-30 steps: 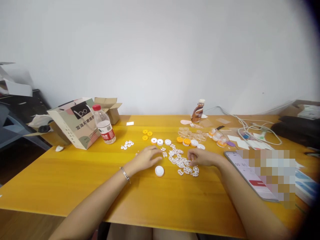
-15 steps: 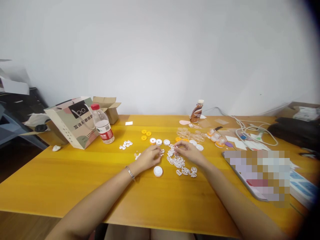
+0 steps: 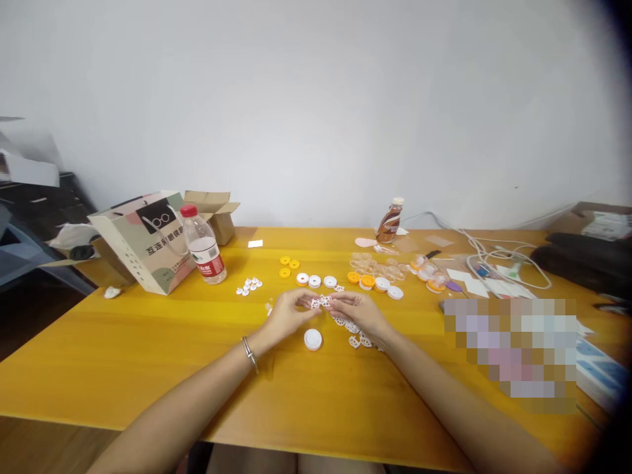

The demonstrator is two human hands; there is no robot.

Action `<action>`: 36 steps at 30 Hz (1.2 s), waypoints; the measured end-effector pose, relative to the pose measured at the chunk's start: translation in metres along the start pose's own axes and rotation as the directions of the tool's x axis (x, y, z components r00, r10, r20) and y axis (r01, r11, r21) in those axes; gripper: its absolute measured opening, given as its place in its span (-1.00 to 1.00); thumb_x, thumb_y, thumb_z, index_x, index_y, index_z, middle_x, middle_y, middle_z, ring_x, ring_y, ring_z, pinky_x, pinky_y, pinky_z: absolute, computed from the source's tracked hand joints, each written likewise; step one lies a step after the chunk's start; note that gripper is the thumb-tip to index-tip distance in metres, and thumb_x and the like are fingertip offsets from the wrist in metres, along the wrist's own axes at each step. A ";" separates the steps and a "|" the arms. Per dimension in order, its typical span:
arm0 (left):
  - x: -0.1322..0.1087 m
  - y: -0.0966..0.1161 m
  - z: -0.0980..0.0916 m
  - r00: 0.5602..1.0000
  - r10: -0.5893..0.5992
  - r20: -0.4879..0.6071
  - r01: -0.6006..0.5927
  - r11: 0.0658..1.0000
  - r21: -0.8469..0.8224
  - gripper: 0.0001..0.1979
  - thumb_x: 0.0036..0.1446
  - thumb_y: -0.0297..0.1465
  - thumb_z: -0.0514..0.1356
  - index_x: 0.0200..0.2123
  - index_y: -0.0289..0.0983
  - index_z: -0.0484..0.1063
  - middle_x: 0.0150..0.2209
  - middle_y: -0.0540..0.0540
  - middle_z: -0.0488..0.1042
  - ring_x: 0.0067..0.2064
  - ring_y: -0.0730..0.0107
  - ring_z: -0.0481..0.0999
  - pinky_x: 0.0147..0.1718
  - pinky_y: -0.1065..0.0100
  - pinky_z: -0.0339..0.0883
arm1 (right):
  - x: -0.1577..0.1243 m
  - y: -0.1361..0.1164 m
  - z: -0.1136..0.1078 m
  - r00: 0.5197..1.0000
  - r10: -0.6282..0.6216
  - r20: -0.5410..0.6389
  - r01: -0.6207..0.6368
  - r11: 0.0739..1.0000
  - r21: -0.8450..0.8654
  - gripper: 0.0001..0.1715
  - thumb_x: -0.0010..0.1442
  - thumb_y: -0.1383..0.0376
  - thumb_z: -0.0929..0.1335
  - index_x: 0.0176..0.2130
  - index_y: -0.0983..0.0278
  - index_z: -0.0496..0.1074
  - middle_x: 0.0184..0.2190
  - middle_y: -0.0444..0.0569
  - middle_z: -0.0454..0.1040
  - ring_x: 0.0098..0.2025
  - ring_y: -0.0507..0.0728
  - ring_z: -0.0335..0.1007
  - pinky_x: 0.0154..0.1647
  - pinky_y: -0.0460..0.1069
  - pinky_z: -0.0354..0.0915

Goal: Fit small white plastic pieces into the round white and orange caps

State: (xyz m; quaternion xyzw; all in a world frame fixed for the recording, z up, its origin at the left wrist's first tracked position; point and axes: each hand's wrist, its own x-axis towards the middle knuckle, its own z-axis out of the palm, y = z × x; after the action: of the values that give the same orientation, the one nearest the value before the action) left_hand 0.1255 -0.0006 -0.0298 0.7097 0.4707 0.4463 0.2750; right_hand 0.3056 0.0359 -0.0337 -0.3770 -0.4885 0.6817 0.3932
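My left hand pinches a small white openwork plastic piece between thumb and fingers. Close beside it, my right hand grips another white openwork piece; I cannot tell whether the two are joined. Partly hidden under the right hand lies a pile of similar white pieces. A round white cap-like disc rests on the table just below the hands. Behind them stand several white round parts in a row, with yellow and white ones to the right.
Yellow discs and small white knob-like parts lie to the left, near a water bottle and a paper bag. Clear rings, a brown drink bottle and white cables are at the back right.
My right hand has moved left and down from the pile to meet the left hand, with a white piece in it. The left hand has turned slightly, showing its piece.
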 end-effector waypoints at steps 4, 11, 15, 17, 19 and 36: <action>-0.002 0.004 0.000 0.998 0.068 -0.015 -0.067 0.995 0.071 -0.81 -0.03 -0.40 0.20 -0.28 -0.30 0.41 -0.33 -0.07 0.49 -0.32 0.43 0.46 -0.28 0.40 0.35 | -0.001 0.001 0.003 1.000 0.017 0.021 -0.016 1.000 -0.026 -0.70 -0.22 0.27 0.47 -0.38 0.28 0.47 -0.44 -0.11 0.54 -0.39 -0.01 0.46 -0.26 -0.13 0.34; -0.007 0.007 -0.007 0.981 0.179 0.068 -0.191 0.946 0.262 -0.69 0.08 -0.45 0.08 -0.06 -0.22 0.24 -0.18 -0.08 0.46 -0.20 0.40 0.47 -0.23 0.37 0.35 | -0.004 0.000 0.005 1.000 0.023 0.006 -0.023 0.999 -0.029 -0.69 -0.24 0.27 0.48 -0.40 0.30 0.47 -0.43 -0.09 0.54 -0.36 0.03 0.47 -0.20 -0.07 0.35; -0.005 0.009 -0.009 0.968 0.240 0.077 -0.251 0.938 0.238 -0.84 0.14 -0.43 0.03 -0.21 -0.25 0.35 -0.24 -0.07 0.47 -0.22 0.41 0.46 -0.21 0.38 0.33 | -0.004 -0.001 0.006 1.000 0.018 0.004 -0.017 0.999 -0.041 -0.71 -0.23 0.26 0.48 -0.40 0.30 0.48 -0.42 -0.09 0.54 -0.37 0.01 0.47 -0.20 -0.08 0.35; -0.004 0.012 -0.010 0.960 0.272 0.067 -0.280 0.934 0.220 -0.82 0.15 -0.45 0.01 -0.23 -0.26 0.39 -0.24 -0.08 0.46 -0.21 0.41 0.44 -0.18 0.37 0.30 | -0.004 -0.001 0.006 1.000 0.005 0.003 -0.005 0.999 -0.045 -0.72 -0.23 0.26 0.48 -0.40 0.29 0.48 -0.42 -0.09 0.54 -0.38 0.01 0.47 -0.20 -0.07 0.35; -0.003 0.015 -0.010 0.964 0.254 0.072 -0.264 0.943 0.201 -0.80 0.14 -0.47 0.02 -0.22 -0.26 0.40 -0.25 -0.09 0.45 -0.21 0.40 0.42 -0.18 0.36 0.29 | -0.004 -0.001 0.006 1.000 -0.007 0.003 0.007 0.999 -0.047 -0.73 -0.23 0.27 0.48 -0.41 0.29 0.49 -0.43 -0.09 0.54 -0.38 0.02 0.47 -0.20 -0.06 0.35; -0.004 0.012 -0.004 0.974 0.227 0.013 -0.226 0.962 0.151 -0.78 0.09 -0.41 0.11 -0.16 -0.27 0.40 -0.30 -0.08 0.42 -0.27 0.43 0.40 -0.23 0.37 0.30 | -0.008 -0.002 0.010 0.997 0.027 0.078 -0.030 0.999 0.041 -0.72 -0.19 0.28 0.47 -0.37 0.28 0.50 -0.37 -0.06 0.54 -0.33 0.00 0.46 -0.13 -0.08 0.32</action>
State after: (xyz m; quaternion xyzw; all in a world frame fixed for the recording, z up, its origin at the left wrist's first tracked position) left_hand 0.1260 -0.0088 -0.0197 0.7766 0.4197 0.4394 0.1662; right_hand 0.3004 0.0254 -0.0283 -0.3488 -0.4833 0.7115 0.3722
